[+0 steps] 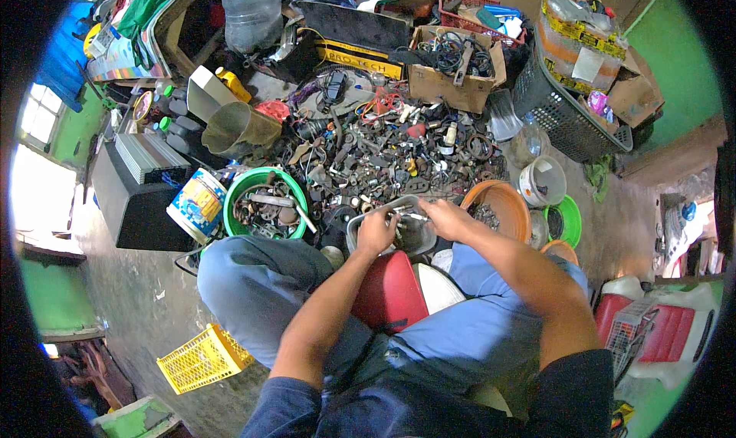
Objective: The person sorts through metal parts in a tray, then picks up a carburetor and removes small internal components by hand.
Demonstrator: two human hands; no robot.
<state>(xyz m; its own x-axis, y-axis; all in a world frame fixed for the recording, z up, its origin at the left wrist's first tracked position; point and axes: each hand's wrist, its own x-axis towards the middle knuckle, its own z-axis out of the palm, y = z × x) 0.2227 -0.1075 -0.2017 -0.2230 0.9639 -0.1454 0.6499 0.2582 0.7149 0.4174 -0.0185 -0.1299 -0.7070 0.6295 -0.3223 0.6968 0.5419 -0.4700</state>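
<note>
Person seated on floor, knees apart. Grey plastic tray (399, 227) just past knees, in front of red seat (391, 292). Left hand (376, 231) curled shut over tray, pinching small metal bits; can't ID which. Right hand (445, 217) on tray's far rim, fingers bent, grip unclear. Scrap-metal heap (383, 154) behind; green bowl (264, 204) to left, orange bowl (498, 208) to right.

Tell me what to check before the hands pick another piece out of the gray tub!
1. Both hands at the gray tub: ok, left hand and right hand are over it.
2. Left hand free: cannot tell, fingers curled.
3. Right hand free: cannot tell.
4. Tub within reach by the knees: ok.
5. Green bowl and orange bowl close beside it: ok.
6. Sharp edges in the scrap pile: cannot tell.
</note>
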